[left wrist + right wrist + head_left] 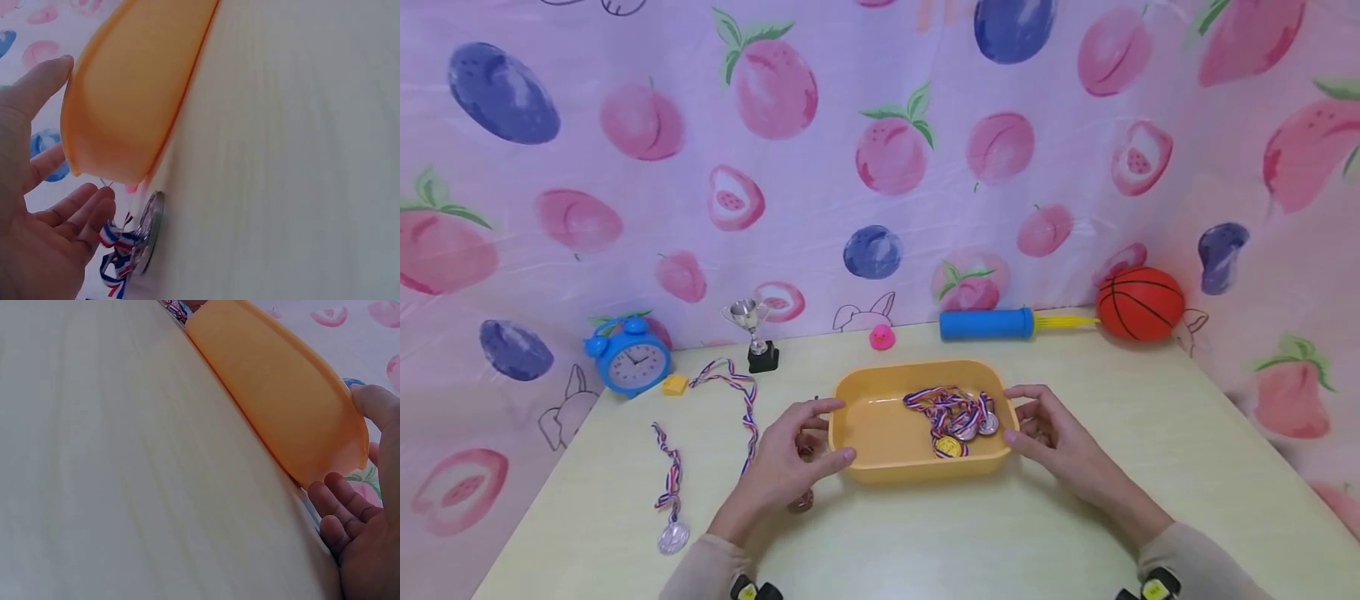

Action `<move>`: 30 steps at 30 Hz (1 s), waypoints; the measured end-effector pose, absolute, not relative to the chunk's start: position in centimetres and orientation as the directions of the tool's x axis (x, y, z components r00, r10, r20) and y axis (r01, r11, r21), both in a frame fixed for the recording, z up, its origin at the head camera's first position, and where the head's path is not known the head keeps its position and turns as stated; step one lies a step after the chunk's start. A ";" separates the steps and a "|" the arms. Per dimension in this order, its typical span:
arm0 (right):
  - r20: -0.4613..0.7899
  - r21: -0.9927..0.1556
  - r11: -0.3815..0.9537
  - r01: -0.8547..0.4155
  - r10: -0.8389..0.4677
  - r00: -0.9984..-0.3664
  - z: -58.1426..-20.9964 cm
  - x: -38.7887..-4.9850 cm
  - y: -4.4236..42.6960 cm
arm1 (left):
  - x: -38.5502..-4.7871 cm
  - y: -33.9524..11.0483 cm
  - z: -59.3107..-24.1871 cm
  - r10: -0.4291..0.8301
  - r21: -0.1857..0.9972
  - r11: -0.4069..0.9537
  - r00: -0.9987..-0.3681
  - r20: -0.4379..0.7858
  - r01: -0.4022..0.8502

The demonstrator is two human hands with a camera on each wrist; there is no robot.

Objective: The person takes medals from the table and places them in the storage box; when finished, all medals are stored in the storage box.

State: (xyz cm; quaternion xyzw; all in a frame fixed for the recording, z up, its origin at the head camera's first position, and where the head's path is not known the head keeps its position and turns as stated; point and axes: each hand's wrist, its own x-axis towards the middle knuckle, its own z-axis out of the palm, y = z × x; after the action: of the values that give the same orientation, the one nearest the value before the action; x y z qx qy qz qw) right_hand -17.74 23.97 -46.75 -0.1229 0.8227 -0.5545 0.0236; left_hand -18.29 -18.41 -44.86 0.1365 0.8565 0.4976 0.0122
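In the head view a yellow-orange plastic tray (880,472) stands on the table, holding medals (951,447) with striped ribbons in its right part. My left hand (786,458) spans its left end, straight thumb near the front corner and index finger at the rim. At the opposite end, my right hand (1063,450) touches the rim with thumb and index finger. Both wrist views show the other fingers loosely spread beside the tray. A bronze-coloured medal (802,501) lies by my left hand, partly hidden; in the left wrist view a medal (150,231) sits below the fingers.
A silver medal (673,537) lies at left. Along the back are a blue alarm clock (632,363), a yellow block (674,384), a small trophy (763,354), a pink duck (882,337), a blue pump (985,325) and an orange-red basketball (1139,304). A fruit-print cloth (820,183) hangs behind.
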 end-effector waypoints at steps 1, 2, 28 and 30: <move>0.095 -0.919 0.355 -0.174 -0.228 -0.969 -46.8 -17.7 24.0 | -18.3 -18.5 -44.7 0.241 0.847 0.479 -0.962 0.126 0.231; 0.093 -0.919 0.354 -0.172 -0.228 -0.969 -46.8 -17.7 24.0 | -18.2 -18.7 -44.5 0.233 0.840 0.489 -0.963 0.134 0.235; 0.081 -0.927 0.342 -0.156 -0.222 -0.972 -46.9 -17.9 24.0 | -15.0 -24.2 -44.5 0.267 0.735 0.605 -0.947 0.177 0.308; 0.083 -0.927 0.339 -0.157 -0.224 -0.971 -46.9 -17.8 24.0 | -14.9 -24.3 -44.6 0.267 0.724 0.623 -0.950 0.159 0.296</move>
State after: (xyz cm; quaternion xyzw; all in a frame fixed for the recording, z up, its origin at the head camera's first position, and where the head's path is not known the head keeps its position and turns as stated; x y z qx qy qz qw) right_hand -17.84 24.02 -46.90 -0.1166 0.8178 -0.5628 0.0296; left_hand -14.94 -24.28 -44.59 0.1563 0.9006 0.4051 -0.0181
